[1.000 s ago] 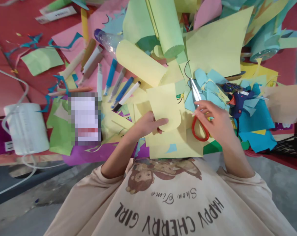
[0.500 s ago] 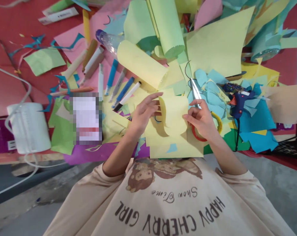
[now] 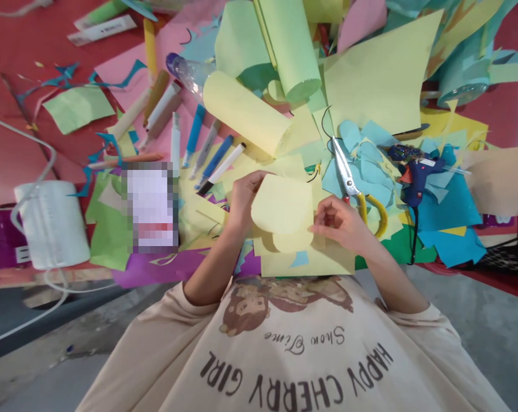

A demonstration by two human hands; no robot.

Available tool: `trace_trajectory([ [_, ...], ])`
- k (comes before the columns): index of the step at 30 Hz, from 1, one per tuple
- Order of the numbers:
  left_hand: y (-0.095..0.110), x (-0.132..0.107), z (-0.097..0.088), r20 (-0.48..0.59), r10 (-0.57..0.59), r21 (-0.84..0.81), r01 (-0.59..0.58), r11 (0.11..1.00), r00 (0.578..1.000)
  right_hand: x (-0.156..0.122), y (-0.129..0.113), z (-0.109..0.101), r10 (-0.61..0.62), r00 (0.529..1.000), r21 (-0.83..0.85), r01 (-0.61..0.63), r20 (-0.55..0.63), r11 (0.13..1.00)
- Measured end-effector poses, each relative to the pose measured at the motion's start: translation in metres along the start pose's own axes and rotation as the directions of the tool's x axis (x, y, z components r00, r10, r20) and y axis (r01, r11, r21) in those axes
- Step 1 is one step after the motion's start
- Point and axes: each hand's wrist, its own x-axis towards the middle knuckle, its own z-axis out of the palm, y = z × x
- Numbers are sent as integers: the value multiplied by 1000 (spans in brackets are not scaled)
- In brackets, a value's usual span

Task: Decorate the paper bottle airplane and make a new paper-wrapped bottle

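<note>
A pale yellow paper cutout (image 3: pixel 282 203) with rounded edges lies over a larger yellow sheet (image 3: pixel 336 260) close to my body. Its broad flap covers part of a smaller rounded section below. My left hand (image 3: pixel 244 200) grips the cutout from its left side, the fingertips partly hidden at its upper edge. At the lower right edge, my right hand (image 3: pixel 338 223) pinches the paper between thumb and bent fingers. Beyond that hand rest scissors (image 3: pixel 349 183) with yellow and red handles, blades pointing away from me.
To the right, a dark blue glue gun (image 3: pixel 417 180) lies among blue paper scraps (image 3: pixel 368 166). Several markers (image 3: pixel 216 157), a phone (image 3: pixel 151 209) and a white corded device (image 3: pixel 51 223) sit left. Paper-wrapped bottles (image 3: pixel 246 114) lie further back.
The curled cutout now lies flatter, its broad flap facing up. My left hand shifted slightly left and down. My right hand moved down, uncovering more of the scissors.
</note>
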Motion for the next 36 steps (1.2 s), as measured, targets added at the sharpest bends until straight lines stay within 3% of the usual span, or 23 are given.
trace_trajectory([
  [3, -2, 2, -2, -44, 14, -20, -15, 1000, 999, -3, 5, 4, 12, 999, -64, -8, 53, 998],
  [6, -3, 1, -2, -20, -26, -11, 26, 1000, 999, -5, 7, 6, 34, 996, -131, -23, 82, 991],
  [13, 7, -10, 4, 50, -7, 17, 6, 1000, 999, -1, 9, 4, -73, 987, -64, 65, -142, 996],
  [19, 4, -14, 8, 156, -51, 31, 47, 998, 986, 5, 9, 4, -95, 977, -53, 86, -191, 995],
  [22, -1, -13, 5, 182, 32, 31, -38, 999, 983, 8, 6, 3, -80, 976, -93, 62, -205, 994],
  [25, -4, -11, 3, 268, 145, 13, -154, 988, 952, 10, 3, 1, -88, 974, -127, 63, -208, 990],
  [29, -4, -11, 1, 415, 165, -23, -171, 985, 895, 7, -5, -4, -117, 981, -233, 79, -155, 969],
  [32, -4, -12, -1, 407, 151, 25, -176, 984, 901, -4, -15, -14, -171, 974, -507, 73, -149, 859],
  [34, -4, -12, -2, 374, 156, 46, -186, 981, 914, -16, -21, -23, -219, 953, -750, -13, -209, 662],
  [36, -4, -11, -2, 337, 164, 43, -189, 981, 927, -28, -24, -34, -223, 931, -870, -157, -288, 466],
])
